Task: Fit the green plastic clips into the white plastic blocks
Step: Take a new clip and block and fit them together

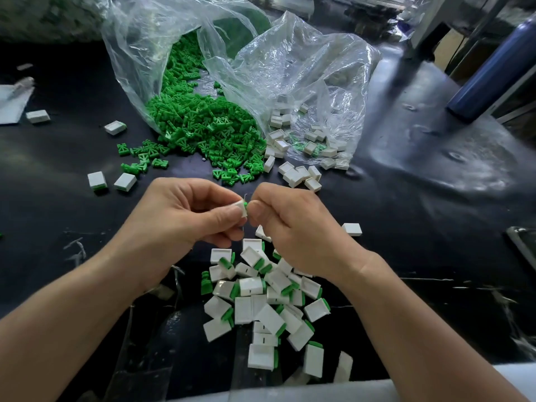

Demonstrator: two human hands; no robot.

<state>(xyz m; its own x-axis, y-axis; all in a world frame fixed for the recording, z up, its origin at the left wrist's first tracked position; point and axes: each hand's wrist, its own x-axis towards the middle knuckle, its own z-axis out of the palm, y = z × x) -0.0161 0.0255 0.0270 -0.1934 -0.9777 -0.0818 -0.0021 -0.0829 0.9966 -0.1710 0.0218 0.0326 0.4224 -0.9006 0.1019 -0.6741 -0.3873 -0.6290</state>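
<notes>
At 6 o'clock on desk [435,198]: finished pile [261,300]. Left hand [179,216] pinches white block [240,206], right hand [293,227] pinches green clip [246,203], half seated. Clip heap [203,126], loose blocks [298,175] at 12 remain.

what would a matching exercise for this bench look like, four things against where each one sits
Things
1 loose green clips
2 finished blocks
3 blue bottle
4 held white block

Places
a pinched in the left hand, with the right hand pinching a green clip at its edge
b far right of the black table
c spilling from a clear bag
d heaped below both wrists, near edge

Pairs: 1-c, 2-d, 3-b, 4-a
</notes>
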